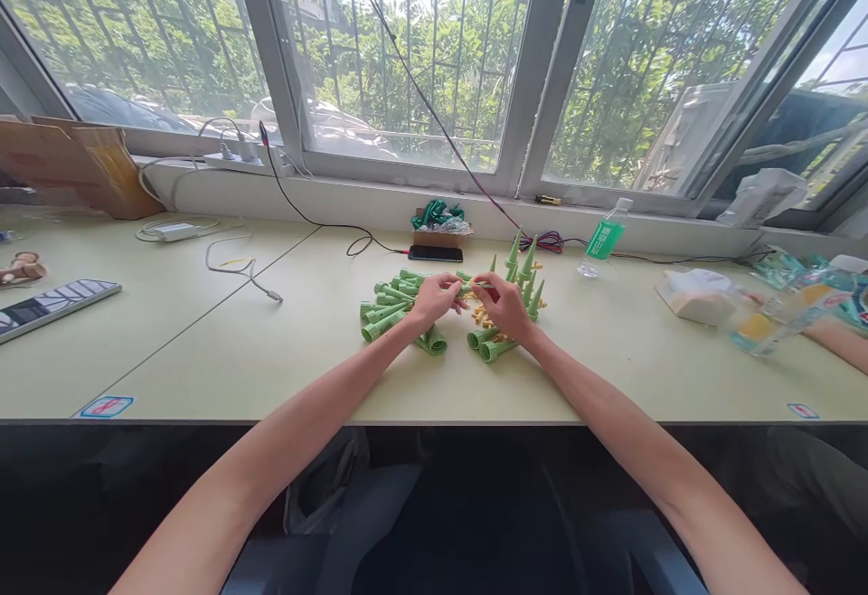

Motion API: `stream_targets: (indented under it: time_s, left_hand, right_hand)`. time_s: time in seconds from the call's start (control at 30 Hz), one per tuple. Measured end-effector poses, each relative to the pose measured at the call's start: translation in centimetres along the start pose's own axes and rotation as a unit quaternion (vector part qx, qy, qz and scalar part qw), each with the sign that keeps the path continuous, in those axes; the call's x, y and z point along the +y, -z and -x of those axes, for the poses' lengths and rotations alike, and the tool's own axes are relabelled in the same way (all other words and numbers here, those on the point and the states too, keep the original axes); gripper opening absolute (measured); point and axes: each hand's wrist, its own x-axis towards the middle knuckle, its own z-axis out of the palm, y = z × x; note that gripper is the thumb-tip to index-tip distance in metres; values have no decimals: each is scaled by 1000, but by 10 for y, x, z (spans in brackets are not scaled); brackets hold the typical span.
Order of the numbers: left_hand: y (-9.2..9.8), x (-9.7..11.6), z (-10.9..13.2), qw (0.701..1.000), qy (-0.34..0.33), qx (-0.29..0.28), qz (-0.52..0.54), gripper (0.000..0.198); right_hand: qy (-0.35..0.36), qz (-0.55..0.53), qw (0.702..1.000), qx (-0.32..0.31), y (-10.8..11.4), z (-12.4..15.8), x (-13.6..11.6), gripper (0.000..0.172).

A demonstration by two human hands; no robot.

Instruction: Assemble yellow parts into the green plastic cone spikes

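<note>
I can't read any word, brand or number for certain. Between two and three o'clock from the middle of my view, the clear plastic bottle with a white cap (619,205) wears a green wraparound label (599,240) with white characters, too small for me to make out. At eight o'clock, near my edge of the pale yellow-green counter (298,369), sits a white, blue-bordered sticker with a red mark (107,407); at four o'clock is a smaller blue-edged sticker, also red-marked (804,410). Neither mark is legible to me.
</note>
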Motion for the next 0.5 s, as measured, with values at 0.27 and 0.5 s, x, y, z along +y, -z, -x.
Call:
stream_targets:
  time_s: [0.27,0.5]
  left_hand:
    - [3,-4,3,967,-116,-32,-223,23]
    - [2,-10,2,920,-209,-26,-331,26]
  right_hand:
    - [-34,-47,998,35,2,0,-6,29]
    - [-48,-69,995,51,2,-1,-8,31]
